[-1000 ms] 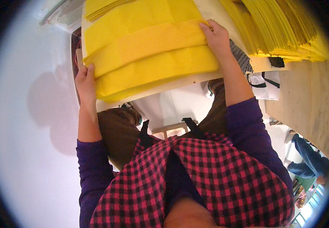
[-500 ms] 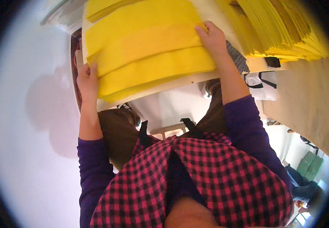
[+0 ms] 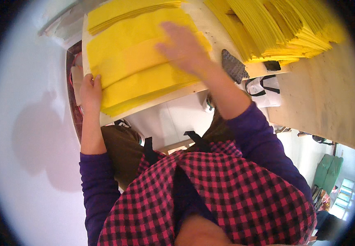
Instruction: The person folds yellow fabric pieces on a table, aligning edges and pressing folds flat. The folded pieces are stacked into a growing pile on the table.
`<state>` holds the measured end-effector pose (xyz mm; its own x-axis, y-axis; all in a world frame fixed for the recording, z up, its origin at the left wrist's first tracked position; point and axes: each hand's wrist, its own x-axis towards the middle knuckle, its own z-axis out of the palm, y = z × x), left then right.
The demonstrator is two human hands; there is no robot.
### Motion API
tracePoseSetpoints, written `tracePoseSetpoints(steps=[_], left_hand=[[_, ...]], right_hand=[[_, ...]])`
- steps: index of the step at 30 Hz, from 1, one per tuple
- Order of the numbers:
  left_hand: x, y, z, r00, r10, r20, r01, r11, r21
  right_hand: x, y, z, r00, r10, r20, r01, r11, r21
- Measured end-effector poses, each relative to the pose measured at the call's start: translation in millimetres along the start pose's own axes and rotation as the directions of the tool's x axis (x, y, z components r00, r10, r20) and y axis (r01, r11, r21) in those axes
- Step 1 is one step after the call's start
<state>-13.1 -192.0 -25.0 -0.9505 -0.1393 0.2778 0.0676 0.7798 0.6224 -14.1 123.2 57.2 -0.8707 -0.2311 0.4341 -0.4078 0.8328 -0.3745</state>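
2 bare hands are in view at a pale wooden tabletop (image 3: 215,37). The yellow cloth (image 3: 153,84) lies on the left part of the tabletop, near its front edge, in flat layers, with a fold running across it from left to right. The left hand (image 3: 90,92) is at the left edge of the cloth, thumb and fingers close around that edge; cannot tell whether this grip is clamped on it. The right hand (image 3: 184,50) is over the right half of the cloth, blurred, its grip apart with the fingers spread; contact with the cloth cannot be confirmed. A flat pile of yellow sheets (image 3: 134,15) lies at the far side of the cloth. A larger yellow stack (image 3: 267,30) stands on the right, well apart from the cloth. Between the cloth and that stack, near the front edge, lies a grey textured piece (image 3: 234,65). A small black object (image 3: 272,65) is at the near edge of the larger stack. A white bag (image 3: 265,96) with black handles shows below the tabletop's near right edge.
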Motion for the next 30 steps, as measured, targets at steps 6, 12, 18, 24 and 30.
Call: tracePoseSetpoints(steps=[6, 12, 18, 24, 30], left_hand=[[-2, 10, -4, 0.997, -0.055, 0.055, 0.058, 0.997, -0.046], [-2, 0, 0, 0.999, 0.023, 0.024, -0.025, 0.995, 0.100], [8, 1, -8, 0.978, -0.183, 0.101, 0.198, 0.967, -0.158], [-15, 90, -13, 0.886, 0.458, -0.069, -0.450, 0.887, 0.103], [-37, 177, 88, 0.827, 0.510, 0.237, -0.552, 0.816, 0.171]], right_hand=[[-9, -52, 66, 0.926, -0.108, 0.362, 0.135, 0.990, -0.048], [-29, 42, 24, 0.902, 0.264, 0.342, -0.128, 0.919, -0.372], [-36, 60, 15, 0.884, 0.369, 0.286, -0.233, 0.880, -0.415], [-37, 56, 13, 0.890, 0.361, 0.279, -0.220, 0.876, -0.429], [-39, 55, 16, 0.913, 0.320, 0.252, -0.190, 0.882, -0.432]])
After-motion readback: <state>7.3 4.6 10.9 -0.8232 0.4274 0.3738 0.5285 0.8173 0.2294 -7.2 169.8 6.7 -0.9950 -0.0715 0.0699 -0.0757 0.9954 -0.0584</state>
